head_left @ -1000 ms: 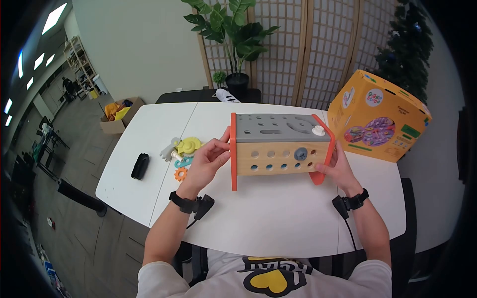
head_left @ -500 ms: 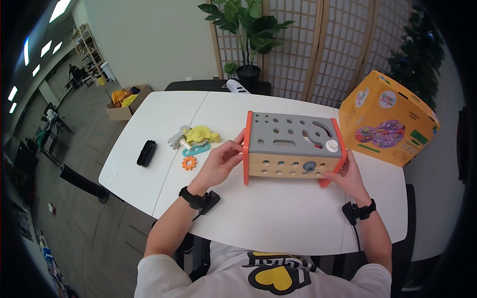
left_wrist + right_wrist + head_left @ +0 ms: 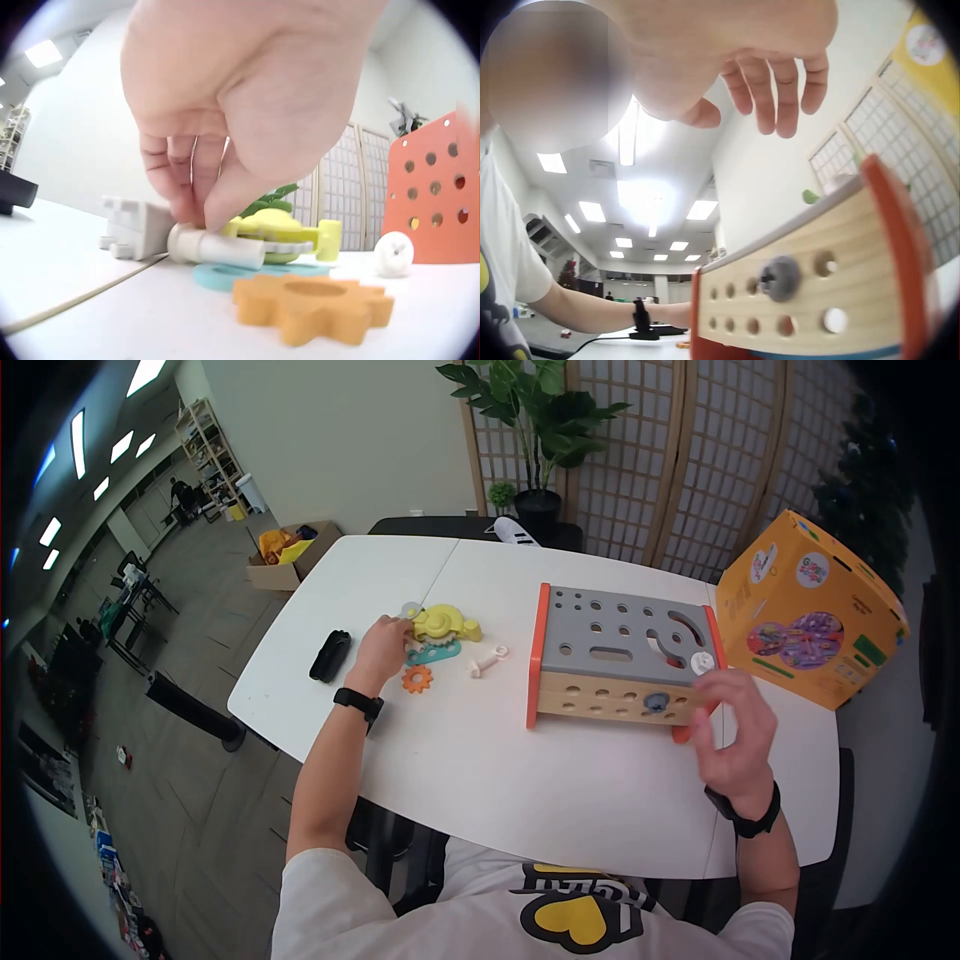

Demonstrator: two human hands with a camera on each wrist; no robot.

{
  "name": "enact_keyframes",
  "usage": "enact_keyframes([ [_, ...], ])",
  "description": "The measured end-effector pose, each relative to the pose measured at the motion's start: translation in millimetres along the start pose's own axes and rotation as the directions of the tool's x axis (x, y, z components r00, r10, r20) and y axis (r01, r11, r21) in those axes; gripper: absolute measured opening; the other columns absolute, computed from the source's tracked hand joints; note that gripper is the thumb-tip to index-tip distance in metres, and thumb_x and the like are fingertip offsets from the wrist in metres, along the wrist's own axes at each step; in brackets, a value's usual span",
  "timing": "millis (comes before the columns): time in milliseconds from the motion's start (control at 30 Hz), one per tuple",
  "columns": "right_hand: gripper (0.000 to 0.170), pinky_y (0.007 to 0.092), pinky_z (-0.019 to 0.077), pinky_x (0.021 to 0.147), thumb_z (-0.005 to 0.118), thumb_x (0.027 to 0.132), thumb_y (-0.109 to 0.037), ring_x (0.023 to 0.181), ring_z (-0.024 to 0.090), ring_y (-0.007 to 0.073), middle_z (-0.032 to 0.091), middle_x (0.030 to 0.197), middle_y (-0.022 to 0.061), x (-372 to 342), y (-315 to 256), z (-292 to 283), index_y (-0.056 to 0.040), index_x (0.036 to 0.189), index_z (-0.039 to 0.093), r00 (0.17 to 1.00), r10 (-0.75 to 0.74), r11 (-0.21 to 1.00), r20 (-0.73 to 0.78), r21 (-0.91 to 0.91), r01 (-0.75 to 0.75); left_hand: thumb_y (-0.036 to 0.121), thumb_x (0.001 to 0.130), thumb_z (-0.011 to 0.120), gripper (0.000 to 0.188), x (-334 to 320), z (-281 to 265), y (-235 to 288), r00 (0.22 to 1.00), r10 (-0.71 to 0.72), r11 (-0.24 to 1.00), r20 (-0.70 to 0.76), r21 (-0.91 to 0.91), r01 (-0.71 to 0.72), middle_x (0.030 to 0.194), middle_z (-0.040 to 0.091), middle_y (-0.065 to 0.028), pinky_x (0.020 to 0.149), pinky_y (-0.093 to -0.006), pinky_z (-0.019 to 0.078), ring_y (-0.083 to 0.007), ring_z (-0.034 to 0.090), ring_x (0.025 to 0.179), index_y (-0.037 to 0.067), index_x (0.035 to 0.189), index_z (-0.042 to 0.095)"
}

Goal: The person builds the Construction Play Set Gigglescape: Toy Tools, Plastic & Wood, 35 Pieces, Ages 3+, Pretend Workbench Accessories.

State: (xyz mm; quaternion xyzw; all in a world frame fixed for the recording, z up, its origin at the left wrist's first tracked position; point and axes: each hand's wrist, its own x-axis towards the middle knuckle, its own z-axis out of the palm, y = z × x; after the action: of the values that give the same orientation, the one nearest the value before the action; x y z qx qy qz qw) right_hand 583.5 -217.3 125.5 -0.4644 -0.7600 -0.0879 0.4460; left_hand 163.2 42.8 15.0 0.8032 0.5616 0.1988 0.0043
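My left hand (image 3: 383,650) reaches down at the loose toy parts, thumb and fingertips closing on the head of a white toy bolt (image 3: 225,249). Around it lie a grey piece (image 3: 139,229), a yellow toy part (image 3: 440,622), a teal strip (image 3: 433,652) and an orange gear (image 3: 417,679). Another white bolt (image 3: 488,662) rests farther right. My right hand (image 3: 738,740), fingers loosely bent and holding nothing, is raised by the front right corner of the toy workbench (image 3: 610,650). A grey screw (image 3: 780,278) sits in its wooden front, a white bolt head (image 3: 703,662) in its top.
A yellow box (image 3: 815,610) stands at the table's right back. Left of the parts lies a black case (image 3: 330,656). The white table (image 3: 480,780) has a seam on its left side. Beyond it are a potted plant (image 3: 540,505) and a folding screen (image 3: 640,470).
Both hands have let go of the toy workbench, which now stands on the table. My left hand has moved left to the loose parts; the right has drawn back toward me.
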Motion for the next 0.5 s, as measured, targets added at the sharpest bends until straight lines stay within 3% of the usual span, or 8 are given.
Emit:
enact_keyframes([
  [100, 0.021, 0.0395, 0.0520, 0.076, 0.072, 0.082, -0.013, 0.086, 0.066, 0.0301, 0.067, 0.096, 0.0119, 24, -42, 43, -0.0018, 0.098, 0.064, 0.946, -0.169, 0.986, 0.276, 0.044, 0.163, -0.006, 0.081, 0.062, 0.019, 2, 5, -6, 1.000, 0.000, 0.999, 0.028, 0.047, -0.001, 0.088, 0.072, -0.0127, 0.085, -0.0408, 0.0553, -0.0322, 0.064, 0.097, 0.004, 0.093, 0.074],
  [233, 0.022, 0.0385, 0.0545, 0.073, 0.069, 0.088, -0.023, 0.087, 0.067, 0.0281, 0.065, 0.091, 0.0114, 25, -68, 130, -0.0023, 0.095, 0.064, 0.745, -0.274, 0.961, 0.609, 0.135, 0.243, -0.002, 0.080, 0.066, 0.015, -4, 1, -11, 0.993, 0.101, 0.983, 0.053, 0.146, -0.108, 0.088, 0.073, -0.0121, 0.085, -0.0415, 0.0550, -0.0325, 0.064, 0.097, 0.005, 0.091, 0.073],
  [367, 0.026, 0.0402, 0.0564, 0.077, 0.066, 0.092, -0.023, 0.090, 0.067, 0.0298, 0.064, 0.096, 0.0148, 26, -77, 210, 0.0014, 0.101, 0.064, 0.631, -0.253, 0.962, 0.733, 0.122, 0.244, 0.005, 0.079, 0.071, 0.014, -18, -8, -14, 0.987, 0.135, 0.979, 0.083, 0.140, -0.146, 0.088, 0.073, -0.0126, 0.084, -0.0421, 0.0553, -0.0330, 0.065, 0.096, 0.004, 0.092, 0.073],
  [467, 0.025, 0.0405, 0.0570, 0.077, 0.066, 0.092, -0.022, 0.089, 0.066, 0.0305, 0.063, 0.099, 0.0149, 29, -77, 256, 0.0015, 0.100, 0.064, 0.667, -0.182, 0.975, 0.722, 0.045, 0.217, 0.007, 0.080, 0.070, 0.015, -28, -14, -15, 0.994, 0.088, 0.996, 0.060, 0.029, -0.090, 0.088, 0.073, -0.0144, 0.082, -0.0411, 0.0557, -0.0339, 0.068, 0.090, 0.000, 0.094, 0.071],
  [500, 0.032, 0.0402, 0.0571, 0.078, 0.067, 0.091, -0.022, 0.094, 0.064, 0.0305, 0.061, 0.106, 0.0162, 31, -77, 266, 0.0024, 0.111, 0.063, 0.660, -0.152, 0.976, 0.736, 0.008, 0.216, 0.008, 0.082, 0.070, 0.016, -32, -18, -15, 0.997, 0.062, 0.998, 0.046, -0.030, -0.060, 0.089, 0.073, -0.0152, 0.081, -0.0403, 0.0560, -0.0336, 0.069, 0.088, -0.001, 0.096, 0.071],
])
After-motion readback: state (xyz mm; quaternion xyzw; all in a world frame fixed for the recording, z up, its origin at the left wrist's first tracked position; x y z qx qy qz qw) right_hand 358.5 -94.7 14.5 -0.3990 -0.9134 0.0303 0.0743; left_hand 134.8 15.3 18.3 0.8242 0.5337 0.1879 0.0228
